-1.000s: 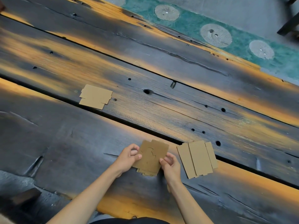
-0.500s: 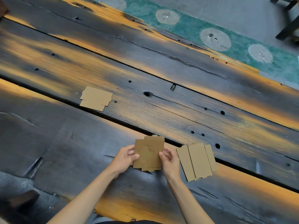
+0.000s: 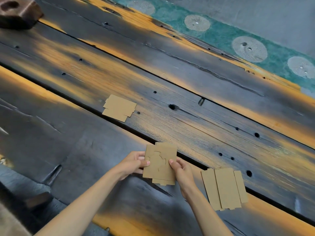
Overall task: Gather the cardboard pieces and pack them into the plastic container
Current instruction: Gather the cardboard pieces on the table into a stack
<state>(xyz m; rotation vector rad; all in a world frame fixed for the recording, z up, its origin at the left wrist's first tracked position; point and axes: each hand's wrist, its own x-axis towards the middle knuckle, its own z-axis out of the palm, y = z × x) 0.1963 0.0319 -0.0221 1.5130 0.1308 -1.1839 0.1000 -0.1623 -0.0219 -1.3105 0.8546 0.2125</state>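
Sitting at the far left corner, a dark brown wooden block [image 3: 17,11] with a round hollow in its top is seen on the counter [image 3: 196,74], which is built of long, weathered planks, charred black and streaked with orange, cracked and pierced by small round holes. Further right, on the middle plank, a flat cardboard piece with notched edges [image 3: 119,107] is laid just beside the dark gap between planks, well apart from both hands. Near the front edge, a small stack of tan cardboard pieces [image 3: 160,161] is held slightly above the wood; thin curved cuts are visible on its smooth top sheet, and a lower sheet is seen sticking out at the bottom. The left hand [image 3: 132,165] is closed on the stack's left edge, thumb on top and fingers beneath. The right hand [image 3: 181,171] is clamped on the right edge in the same grip. To the right, a cardboard piece creased into three long panels [image 3: 225,189] is laid flat, near the right wrist but not touching it. Along the far edge, a green strip with pale round patches [image 3: 249,48] is visible. No plastic container is shown in the view.
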